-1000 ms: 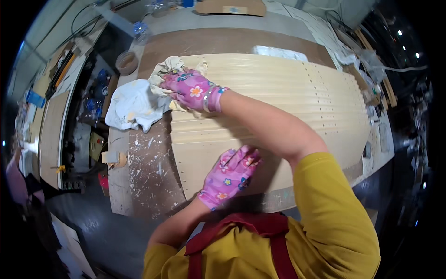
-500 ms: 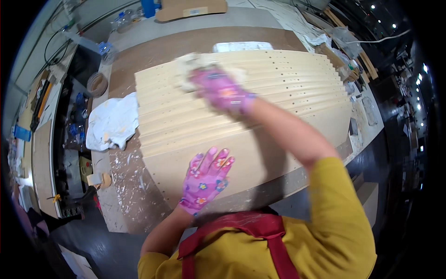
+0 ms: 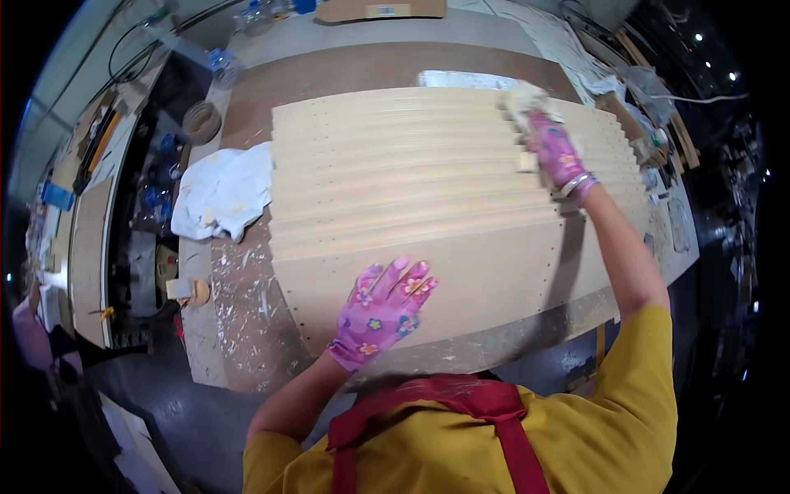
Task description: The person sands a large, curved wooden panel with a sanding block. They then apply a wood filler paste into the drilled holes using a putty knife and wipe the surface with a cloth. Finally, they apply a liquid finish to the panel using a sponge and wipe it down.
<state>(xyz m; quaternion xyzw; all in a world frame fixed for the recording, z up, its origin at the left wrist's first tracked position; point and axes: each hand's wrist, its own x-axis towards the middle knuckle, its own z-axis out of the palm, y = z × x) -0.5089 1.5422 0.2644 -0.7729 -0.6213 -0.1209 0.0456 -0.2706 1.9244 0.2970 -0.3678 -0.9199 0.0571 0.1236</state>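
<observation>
Before me lies a stack of pale wooden boards (image 3: 395, 185), overlapping like steps, with small dark holes near their ends. My left hand (image 3: 383, 313), in a pink flowered glove, rests flat on the nearest board with its fingers spread. Toward the far right of the stack, my right hand (image 3: 559, 156), in the same kind of glove, presses a whitish cloth (image 3: 531, 103) against the boards. The cloth is bunched under and ahead of the fingers, which are partly blurred.
The boards lie on a brown worktable (image 3: 247, 329) spotted with white paint. Left of them is a white cloth (image 3: 222, 193); beyond it stand a round tub (image 3: 202, 123) and a plastic bottle (image 3: 222, 66). Behind the stack lies a white strip (image 3: 465, 80). A cardboard box (image 3: 629, 123) sits far right.
My right hand has swept the whitish cloth from the far left-middle of the boards to their right side. My left hand stays on the nearest board. The view has shifted slightly.
</observation>
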